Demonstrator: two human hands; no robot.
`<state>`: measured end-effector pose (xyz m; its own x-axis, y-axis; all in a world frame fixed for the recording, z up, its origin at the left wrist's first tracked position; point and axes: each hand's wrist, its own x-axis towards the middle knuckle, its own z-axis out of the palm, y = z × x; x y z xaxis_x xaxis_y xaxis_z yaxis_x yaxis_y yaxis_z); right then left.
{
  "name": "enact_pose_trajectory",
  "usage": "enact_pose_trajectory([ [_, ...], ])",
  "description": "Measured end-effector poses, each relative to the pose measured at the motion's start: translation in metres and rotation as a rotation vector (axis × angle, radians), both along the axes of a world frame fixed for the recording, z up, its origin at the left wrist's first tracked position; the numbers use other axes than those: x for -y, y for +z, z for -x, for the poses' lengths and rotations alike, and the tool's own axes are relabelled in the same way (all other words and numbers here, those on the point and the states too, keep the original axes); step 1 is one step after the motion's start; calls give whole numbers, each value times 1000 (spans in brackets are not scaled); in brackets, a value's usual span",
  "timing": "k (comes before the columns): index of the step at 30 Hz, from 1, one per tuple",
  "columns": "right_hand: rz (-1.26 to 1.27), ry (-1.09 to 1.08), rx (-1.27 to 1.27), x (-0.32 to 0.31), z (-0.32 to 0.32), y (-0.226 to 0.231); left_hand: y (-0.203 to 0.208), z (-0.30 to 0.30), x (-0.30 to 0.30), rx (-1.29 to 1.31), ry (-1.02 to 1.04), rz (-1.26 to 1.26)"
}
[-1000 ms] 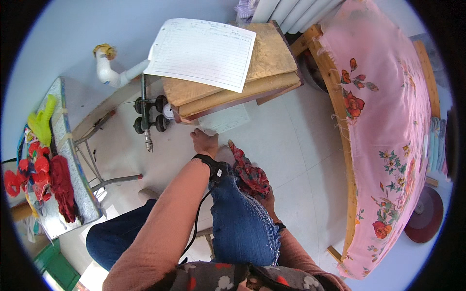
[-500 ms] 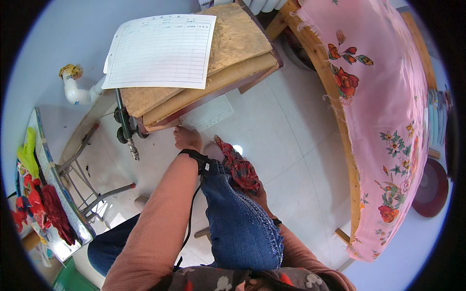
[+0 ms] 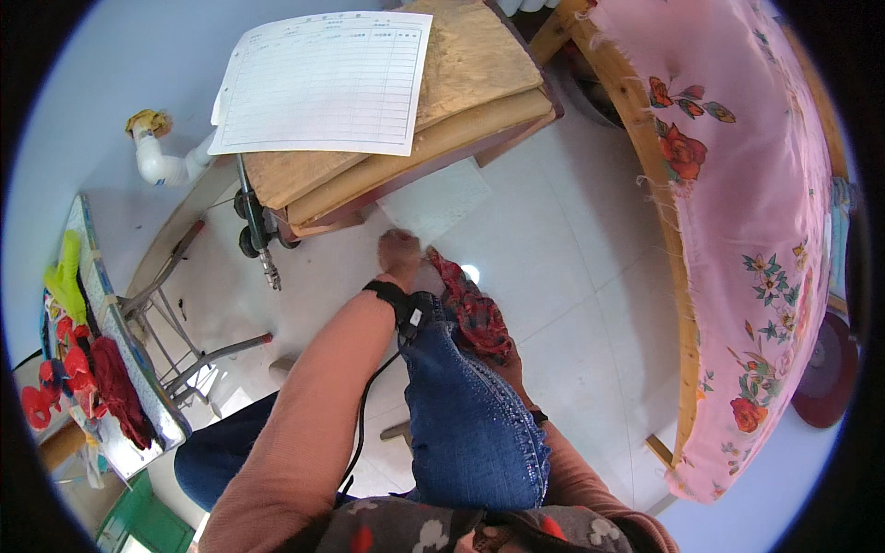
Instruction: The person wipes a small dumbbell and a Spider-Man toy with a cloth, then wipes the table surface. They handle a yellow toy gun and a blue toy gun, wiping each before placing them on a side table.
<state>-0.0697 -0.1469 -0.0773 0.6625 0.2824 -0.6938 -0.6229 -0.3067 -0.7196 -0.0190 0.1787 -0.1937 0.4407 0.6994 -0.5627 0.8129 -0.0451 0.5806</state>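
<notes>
**Limp red cloth [image 3: 473,313]**

Fingers of the right hand [image 3: 513,373] are gripping its near end, mostly hidden; left hand [image 3: 399,253] is blurring, finger spread and hold unclear. Cloth is sitting beside the jeans [image 3: 466,405], probably weighing little, folding softly; bunched end likely offering purchase.

Light is bright, with glare on the floor [image 3: 562,304], a blurred left hand [image 3: 399,252] and bowed edges
</notes>
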Motion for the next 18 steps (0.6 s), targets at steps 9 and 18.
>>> enact_pose_trajectory([
  [9, -41, 0, 69, 23, -2, -23, 229, 29, -12, 548, -485, 194],
  [18, -217, -210, -43, 34, -1, 2, 421, 17, -56, 1034, -114, 49],
])
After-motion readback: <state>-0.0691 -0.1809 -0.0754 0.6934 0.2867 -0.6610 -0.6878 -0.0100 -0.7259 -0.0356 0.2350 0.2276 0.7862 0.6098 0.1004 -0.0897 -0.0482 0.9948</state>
